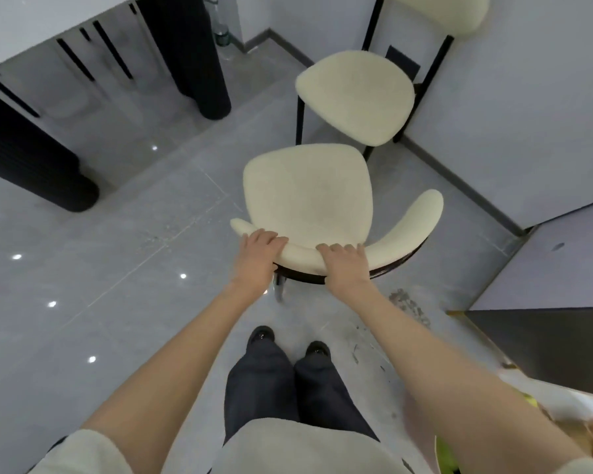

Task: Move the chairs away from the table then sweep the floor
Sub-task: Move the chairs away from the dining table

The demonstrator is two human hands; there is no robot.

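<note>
Both hands, left (258, 249) and right (344, 265), fingers clamped on the curved backrest of a cream upholstered, dark-framed chair (307, 196), steer it beside a matching chair (355, 95) against the wall; parking it, then sweeping the debris-strewn grey tile floor (117, 268), likely follows.

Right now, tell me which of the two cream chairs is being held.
The nearer chair: the left hand and right hand grip its curved backrest. The far chair stands untouched by the wall.

Near chair (308, 200), cream seat, frame centre; left hand (257, 256) and right hand (344, 265) grip its curved backrest. Second chair (355, 97), upper right, against wall. Table (31, 18), upper left, black ribbed legs. Debris (409, 307) on grey floor (83, 319), lower right.
</note>
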